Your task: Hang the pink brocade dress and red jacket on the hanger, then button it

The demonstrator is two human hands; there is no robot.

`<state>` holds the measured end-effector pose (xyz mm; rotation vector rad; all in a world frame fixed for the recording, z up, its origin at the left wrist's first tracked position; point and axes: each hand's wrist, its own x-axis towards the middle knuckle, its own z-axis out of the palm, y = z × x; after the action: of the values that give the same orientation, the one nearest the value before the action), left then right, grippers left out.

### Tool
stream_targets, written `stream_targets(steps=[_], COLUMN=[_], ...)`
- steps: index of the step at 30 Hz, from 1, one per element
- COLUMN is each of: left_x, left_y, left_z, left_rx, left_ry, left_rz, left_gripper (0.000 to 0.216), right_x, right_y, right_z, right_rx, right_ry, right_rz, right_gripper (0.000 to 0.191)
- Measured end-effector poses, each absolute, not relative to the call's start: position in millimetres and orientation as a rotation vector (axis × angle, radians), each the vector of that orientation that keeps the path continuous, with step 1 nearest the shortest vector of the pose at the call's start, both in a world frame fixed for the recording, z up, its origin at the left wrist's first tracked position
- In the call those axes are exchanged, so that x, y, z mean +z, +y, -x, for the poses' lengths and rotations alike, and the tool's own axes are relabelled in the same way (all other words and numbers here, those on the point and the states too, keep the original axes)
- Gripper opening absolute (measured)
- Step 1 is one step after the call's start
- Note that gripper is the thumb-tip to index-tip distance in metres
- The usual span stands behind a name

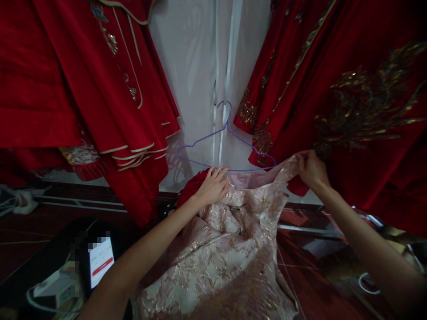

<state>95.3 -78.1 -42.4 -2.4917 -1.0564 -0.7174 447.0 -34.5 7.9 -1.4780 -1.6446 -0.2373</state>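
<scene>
A pale pink dress (227, 258) with gold floral brocade hangs down in front of me, its top edge stretched between my hands. My left hand (213, 184) grips the dress's left shoulder together with the bottom bar of a thin purple wire hanger (227, 133). My right hand (310, 169) pinches the dress's right shoulder up against the hanger's right end. The hanger's hook points up in front of a white wall panel (196, 58).
Red embroidered garments (83, 89) hang at the left and more red garments (350, 89) at the right, crowding both sides. Below lies a dark glossy floor (316, 266). A lit phone screen (101, 264), white cables and a charger sit at the lower left.
</scene>
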Motion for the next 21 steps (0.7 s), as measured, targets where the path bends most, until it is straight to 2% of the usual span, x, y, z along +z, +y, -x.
stream_targets(steps=[6,13,16,21], left_x=[-37.8,-35.9,-33.5,-20.8], left_y=[-79.6,-76.7,-75.8,-63.9], left_z=[-94.7,-109.6,-126.6,-116.4], left_rx=[-0.746,-0.837,-0.977,-1.384], left_ry=[-1.049,-1.002,-1.015,-1.120], left_rz=[2.566,2.699,2.771,2.836], left_gripper=[0.023,0.021,0.021,0.029], right_x=[15.6,43.7,52.4,51.3], right_y=[-40.7,-40.5,-30.9,-21.2], right_z=[-433.5,-393.1,-371.6,-357.1], right_rx=[-0.282,-0.504,-0.497,-0.284], right_ry=[-1.696,-1.815,-1.854,-1.898], right_rz=[1.476,1.386,1.328,1.273], right_gripper=[0.030,0.030,0.029,0.025])
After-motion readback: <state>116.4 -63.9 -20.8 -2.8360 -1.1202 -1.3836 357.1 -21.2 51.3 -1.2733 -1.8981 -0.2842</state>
